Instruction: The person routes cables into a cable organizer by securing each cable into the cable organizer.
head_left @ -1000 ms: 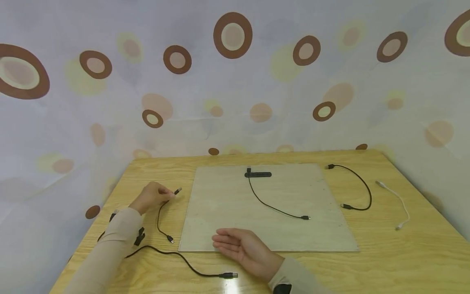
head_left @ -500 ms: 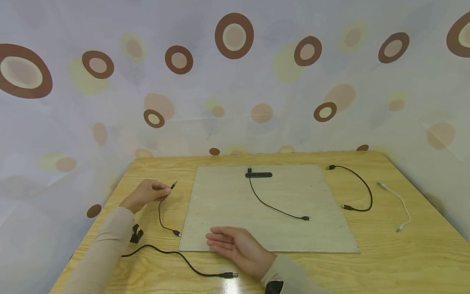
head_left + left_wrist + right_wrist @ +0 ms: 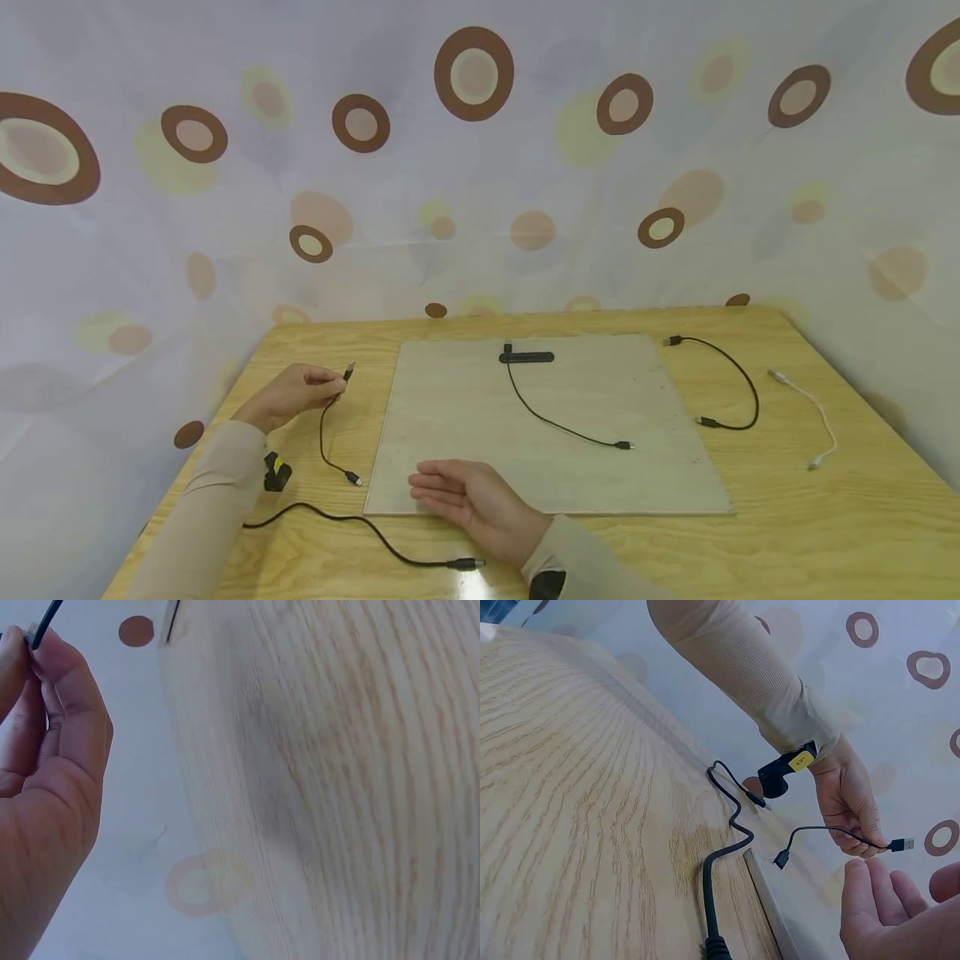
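Observation:
At the left side of the table, my left hand [image 3: 292, 393] pinches a short black USB cable [image 3: 322, 433] just below its metal plug, between thumb and fingertips. The plug points up, and the cable's other connector [image 3: 353, 478] hangs down by the board's left edge. In the left wrist view only a bit of the cable [image 3: 46, 622] shows at the fingertips. My right hand [image 3: 480, 506] is held over the front left part of the pale board [image 3: 450, 417], its fingers extended and holding nothing. A longer black cable [image 3: 405, 557] with a barrel-like plug lies in front of the board.
On the board, a black cable [image 3: 542, 417] runs from a dark strip [image 3: 531, 357] at the back. Right of the board lie a curved black USB cable [image 3: 753, 392] and a white cable [image 3: 817, 408]. A patterned cloth [image 3: 480, 192] hangs behind the table.
My left hand has drawn a little to the left, turning the cable's plug more upright. My right hand has shifted left, staying extended.

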Demonstrator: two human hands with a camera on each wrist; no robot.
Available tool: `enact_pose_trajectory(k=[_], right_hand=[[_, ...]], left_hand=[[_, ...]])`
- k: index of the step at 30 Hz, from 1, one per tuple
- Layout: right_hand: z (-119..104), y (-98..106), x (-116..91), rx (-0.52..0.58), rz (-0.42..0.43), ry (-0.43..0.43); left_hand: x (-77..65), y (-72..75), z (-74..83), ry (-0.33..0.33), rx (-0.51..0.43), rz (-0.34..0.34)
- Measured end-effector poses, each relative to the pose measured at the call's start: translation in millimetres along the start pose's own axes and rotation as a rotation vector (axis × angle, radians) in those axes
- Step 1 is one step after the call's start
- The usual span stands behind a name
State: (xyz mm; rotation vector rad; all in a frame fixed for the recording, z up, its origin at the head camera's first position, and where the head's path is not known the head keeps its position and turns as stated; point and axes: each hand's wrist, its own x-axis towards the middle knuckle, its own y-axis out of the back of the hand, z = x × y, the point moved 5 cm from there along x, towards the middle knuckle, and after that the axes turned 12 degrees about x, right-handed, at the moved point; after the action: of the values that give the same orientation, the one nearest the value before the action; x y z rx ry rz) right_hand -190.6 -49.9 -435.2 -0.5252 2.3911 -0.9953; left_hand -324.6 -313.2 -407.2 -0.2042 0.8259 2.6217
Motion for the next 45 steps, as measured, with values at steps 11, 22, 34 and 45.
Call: enact_pose_trajectory(k=[11,22,34,45], right_hand=[[6.2,-12.9,9.9,0.011,-0.016,0.028],[11.2,-36.1,33.4,-0.081,-0.095,0.039],[21.0,-35.3,44.9,-0.115,-0.07,0.024],[27.4,-36.3,52.8,-0.089,-0.044,0.033]], left_hand=[[-3.7,3.8,13.9,-0.074,-0.054,0.008],[-7.4,1.5,26.2,-0.124,-0.106,-0.005],[-13.8,-6.2,51.5,-0.126,-0.244,0.038],[-21.1,-4.7,53.8,-0.068,-0.341,0.062]])
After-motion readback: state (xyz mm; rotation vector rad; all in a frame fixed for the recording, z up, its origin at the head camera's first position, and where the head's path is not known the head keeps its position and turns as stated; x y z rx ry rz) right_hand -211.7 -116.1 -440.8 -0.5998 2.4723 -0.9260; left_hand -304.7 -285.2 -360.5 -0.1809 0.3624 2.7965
